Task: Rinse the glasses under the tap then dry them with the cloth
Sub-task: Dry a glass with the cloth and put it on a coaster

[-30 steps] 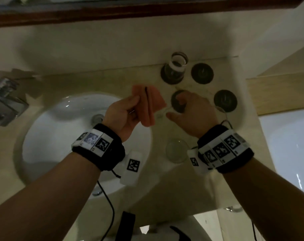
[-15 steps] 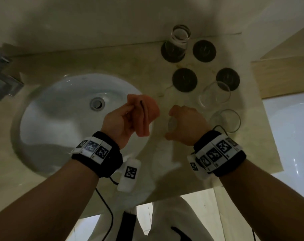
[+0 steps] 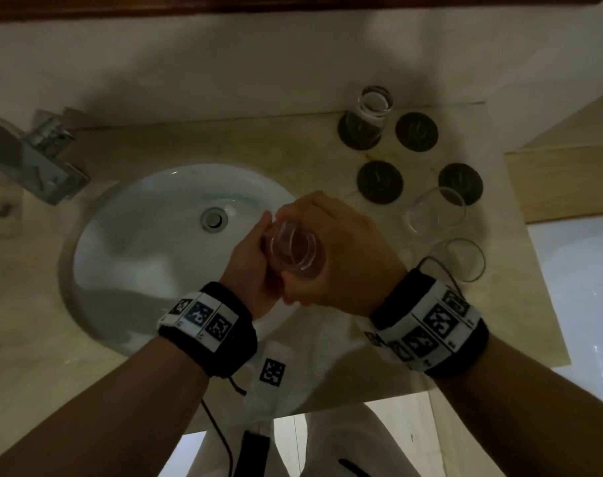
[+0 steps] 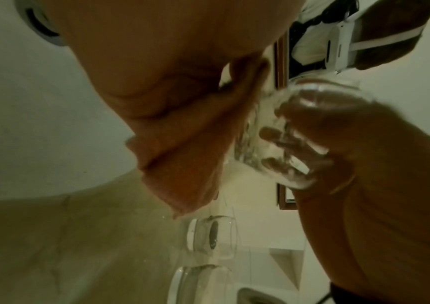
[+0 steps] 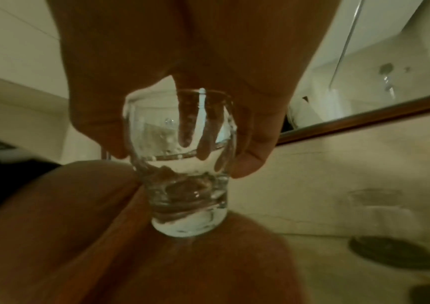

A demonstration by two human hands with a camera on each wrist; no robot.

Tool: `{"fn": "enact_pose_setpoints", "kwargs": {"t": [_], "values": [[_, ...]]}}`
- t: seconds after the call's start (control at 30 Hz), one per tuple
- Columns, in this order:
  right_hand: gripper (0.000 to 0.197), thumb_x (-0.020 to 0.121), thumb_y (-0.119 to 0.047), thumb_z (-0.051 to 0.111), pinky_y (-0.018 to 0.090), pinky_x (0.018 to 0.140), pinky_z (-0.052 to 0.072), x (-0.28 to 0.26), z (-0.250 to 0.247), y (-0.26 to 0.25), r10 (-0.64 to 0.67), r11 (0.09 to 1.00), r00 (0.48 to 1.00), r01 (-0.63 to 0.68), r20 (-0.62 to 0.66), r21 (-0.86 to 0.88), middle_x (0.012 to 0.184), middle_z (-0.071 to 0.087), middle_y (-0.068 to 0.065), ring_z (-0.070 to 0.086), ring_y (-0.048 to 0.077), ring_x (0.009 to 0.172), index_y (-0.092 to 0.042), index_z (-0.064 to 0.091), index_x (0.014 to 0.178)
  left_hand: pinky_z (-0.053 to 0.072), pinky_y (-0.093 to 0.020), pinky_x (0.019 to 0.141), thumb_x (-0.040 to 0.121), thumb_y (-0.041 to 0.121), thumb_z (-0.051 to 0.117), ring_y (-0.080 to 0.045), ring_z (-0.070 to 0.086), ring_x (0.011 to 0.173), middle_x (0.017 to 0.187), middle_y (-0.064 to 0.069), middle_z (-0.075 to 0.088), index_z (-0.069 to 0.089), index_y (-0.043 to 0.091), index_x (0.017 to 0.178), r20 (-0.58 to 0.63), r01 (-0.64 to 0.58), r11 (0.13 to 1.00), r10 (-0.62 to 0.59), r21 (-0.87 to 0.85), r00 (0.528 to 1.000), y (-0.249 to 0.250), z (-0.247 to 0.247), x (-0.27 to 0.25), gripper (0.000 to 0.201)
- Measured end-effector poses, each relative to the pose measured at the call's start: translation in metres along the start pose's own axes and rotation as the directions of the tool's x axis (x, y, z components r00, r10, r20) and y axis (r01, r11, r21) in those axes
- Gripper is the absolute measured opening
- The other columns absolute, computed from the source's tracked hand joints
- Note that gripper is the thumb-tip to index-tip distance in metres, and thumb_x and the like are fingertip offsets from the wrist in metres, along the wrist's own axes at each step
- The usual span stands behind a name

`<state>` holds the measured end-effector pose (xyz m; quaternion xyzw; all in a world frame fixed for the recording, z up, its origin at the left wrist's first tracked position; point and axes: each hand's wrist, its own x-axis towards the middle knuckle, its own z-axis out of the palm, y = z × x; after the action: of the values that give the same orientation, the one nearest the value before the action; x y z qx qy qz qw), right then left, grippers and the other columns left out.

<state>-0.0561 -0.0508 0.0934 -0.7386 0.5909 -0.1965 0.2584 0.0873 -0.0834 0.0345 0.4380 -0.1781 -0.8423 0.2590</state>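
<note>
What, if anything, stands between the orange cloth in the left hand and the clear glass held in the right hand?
Nothing visible does. The left hand holds the folded orange cloth right up against the side and base of the clear drinking glass, which the right hand grips around its upper part. No other object lies between them.

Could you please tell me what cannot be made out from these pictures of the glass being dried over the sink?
- Cloth: hidden in the head view behind the left hand and right hand; only the left wrist view shows it.
- Held glass: whether it is still wet cannot be told; the right wrist view is dim and blurred.
- Tap: no stream is visible, but the picture is too dim to be sure.
</note>
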Motion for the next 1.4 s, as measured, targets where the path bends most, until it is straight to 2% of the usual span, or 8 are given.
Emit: {"fn": "enact_pose_setpoints", "kwargs": {"t": [0.23, 0.37, 0.57, 0.73, 0.83, 1.03, 1.27, 1.4], "values": [[0.059, 0.066, -0.049, 0.076, 0.035, 0.077, 0.054, 0.007, 0.001, -0.005, 0.057, 0.998, 0.991, -0.061, -0.119, -0.034, 0.111, 0.059, -0.006, 0.057, 0.014, 0.092, -0.025, 0.058, 0.117, 0.055, -0.042, 0.093, 0.103, 0.060, 0.015, -0.028, 0.069, 0.112, 0.123, -0.015, 0.071, 0.066, 0.011, 0.125, -0.009, -0.043, 0.987, 0.042, -0.153, 0.999, 0.019, 0.001, -0.014, 0.074], [0.052, 0.066, -0.041, 0.075, 0.030, 0.077, 0.051, 0.011, 0.004, -0.020, 0.001, 0.999, 0.992, 0.004, -0.126, 0.039, 0.110, 0.060, -0.006, 0.059, 0.014, 0.092, -0.024, 0.063, 0.114, 0.061, -0.035, 0.076, 0.105, 0.057, 0.015, -0.026, 0.074, 0.098, 0.107, -0.013, 0.076, 0.076, 0.012, 0.106, -0.011, -0.089, 0.977, 0.089, -0.195, 0.996, 0.017, 0.001, -0.017, 0.076], [0.062, 0.063, -0.051, 0.076, 0.034, 0.077, 0.053, 0.019, -0.008, -0.013, 0.159, 0.986, 0.983, -0.163, -0.096, -0.032, 0.109, 0.057, -0.007, 0.057, 0.016, 0.090, -0.027, 0.057, 0.117, 0.057, -0.042, 0.078, 0.106, 0.038, 0.020, -0.035, 0.065, 0.109, 0.129, -0.022, 0.066, 0.056, -0.001, 0.135, 0.003, -0.147, 0.964, 0.152, -0.223, 0.988, 0.028, -0.010, -0.026, 0.060], [0.084, 0.056, -0.054, 0.084, 0.030, 0.076, 0.058, 0.019, -0.011, -0.020, 0.248, 0.954, 0.965, -0.228, -0.084, 0.197, 0.120, 0.050, -0.005, 0.060, 0.010, 0.095, -0.030, 0.050, 0.129, 0.047, -0.041, 0.056, 0.104, 0.024, 0.030, -0.035, 0.061, 0.075, 0.091, -0.022, 0.069, 0.071, -0.004, 0.090, -0.043, -0.288, 0.956, 0.286, -0.052, 0.957, 0.026, -0.014, -0.029, 0.051], [0.095, 0.055, -0.054, 0.089, 0.026, 0.075, 0.057, 0.022, -0.014, -0.024, 0.371, 0.879, 0.917, -0.295, -0.149, 0.374, 0.114, 0.055, -0.008, 0.064, 0.006, 0.095, -0.026, 0.043, 0.134, 0.052, -0.041, 0.068, 0.102, 0.023, 0.042, -0.040, 0.061, 0.094, 0.112, -0.026, 0.064, 0.058, -0.018, 0.121, -0.009, -0.337, 0.939, 0.338, -0.072, 0.941, 0.028, -0.019, -0.034, 0.048], [0.093, 0.051, -0.046, 0.091, 0.031, 0.089, 0.059, 0.024, -0.010, -0.034, 0.350, 0.806, 0.899, -0.146, -0.263, 0.574, 0.119, 0.066, -0.008, 0.068, 0.005, 0.106, -0.020, 0.046, 0.129, 0.042, -0.040, 0.084, 0.095, 0.006, 0.048, -0.038, 0.044, 0.105, 0.117, -0.025, 0.052, 0.071, 0.013, 0.120, 0.120, -0.410, 0.910, 0.414, -0.058, 0.902, 0.037, -0.021, -0.042, 0.035], [0.071, 0.068, -0.023, 0.090, 0.031, 0.093, 0.057, 0.034, -0.009, -0.042, 0.330, 0.643, 0.925, -0.074, -0.189, 0.762, 0.122, 0.065, -0.002, 0.068, 0.009, 0.111, -0.012, 0.053, 0.127, 0.047, -0.038, 0.063, 0.102, -0.003, 0.042, -0.045, 0.051, 0.088, 0.107, -0.035, 0.059, 0.058, 0.003, 0.134, 0.089, -0.500, 0.860, 0.493, 0.100, 0.866, 0.044, -0.027, -0.044, 0.036], [0.055, 0.080, -0.017, 0.079, 0.020, 0.085, 0.055, 0.039, -0.004, -0.044, 0.305, 0.658, 0.928, -0.044, -0.213, 0.752, 0.111, 0.060, -0.004, 0.064, 0.000, 0.099, -0.020, 0.055, 0.129, 0.046, -0.052, 0.078, 0.104, 0.000, 0.044, -0.053, 0.058, 0.093, 0.115, -0.034, 0.065, 0.052, 0.000, 0.139, 0.028, -0.511, 0.852, 0.511, 0.113, 0.859, 0.049, -0.029, -0.046, 0.037]]}}
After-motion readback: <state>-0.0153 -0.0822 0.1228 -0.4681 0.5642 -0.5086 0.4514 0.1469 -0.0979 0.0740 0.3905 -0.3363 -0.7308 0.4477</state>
